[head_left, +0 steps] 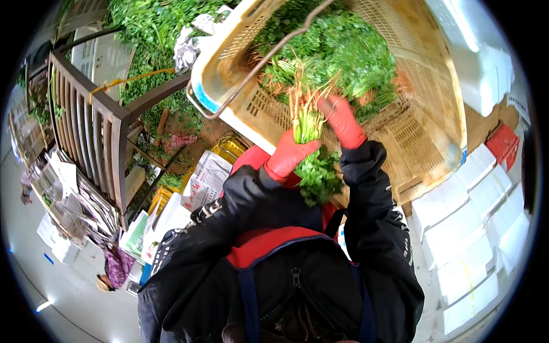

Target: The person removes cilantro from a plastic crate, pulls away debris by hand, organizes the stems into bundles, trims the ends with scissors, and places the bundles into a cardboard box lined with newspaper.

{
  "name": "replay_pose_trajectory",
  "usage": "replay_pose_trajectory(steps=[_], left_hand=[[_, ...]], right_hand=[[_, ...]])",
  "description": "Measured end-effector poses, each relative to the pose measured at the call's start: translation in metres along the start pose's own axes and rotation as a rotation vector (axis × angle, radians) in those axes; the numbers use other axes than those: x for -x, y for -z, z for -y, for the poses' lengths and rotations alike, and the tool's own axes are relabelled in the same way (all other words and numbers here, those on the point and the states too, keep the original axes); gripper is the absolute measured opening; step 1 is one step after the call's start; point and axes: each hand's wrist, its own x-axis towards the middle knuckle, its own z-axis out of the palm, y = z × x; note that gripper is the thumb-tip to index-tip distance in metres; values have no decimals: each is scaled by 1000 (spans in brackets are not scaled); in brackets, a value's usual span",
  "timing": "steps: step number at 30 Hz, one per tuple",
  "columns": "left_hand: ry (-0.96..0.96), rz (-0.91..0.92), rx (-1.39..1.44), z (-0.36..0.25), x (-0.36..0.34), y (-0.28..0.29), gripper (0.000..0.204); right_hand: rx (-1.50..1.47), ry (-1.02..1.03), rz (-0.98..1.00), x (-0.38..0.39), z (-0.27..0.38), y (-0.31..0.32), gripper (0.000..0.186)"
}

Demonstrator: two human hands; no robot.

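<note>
A bunch of coriander (pixel 309 127) is gripped around its stems by my left hand (pixel 290 154), in a red glove. Its pale roots point away from me and its leafy tops (pixel 318 178) hang toward my lap. At the root end, my right hand (pixel 344 121), also red-gloved, has its fingers bent and pressed together against the thin roots. Whatever its fingertips pinch is hidden. Just beyond both hands, more coriander (pixel 349 51) with orange-brown roots lies heaped in a large yellowed plastic crate (pixel 420 137).
A bent metal handle (pixel 271 54) crosses the crate's left side. To the left stand a brown slatted metal rack (pixel 94 108) and a heap of greens (pixel 151 28). Newspaper (pixel 207 178) lies beside my left arm. White boxes (pixel 463 234) are stacked at the right, near a red object (pixel 503 146).
</note>
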Motion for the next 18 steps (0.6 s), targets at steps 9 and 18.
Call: replay_pose_trajectory(steps=[9,18], left_hand=[[-75,-3,289,5,56,27,33],[-143,103,426,15,55,47,39]], right_hand=[[1906,535,-6,-201,-47,-57,72],[3359,810,-992,-267,-47,-11,51]])
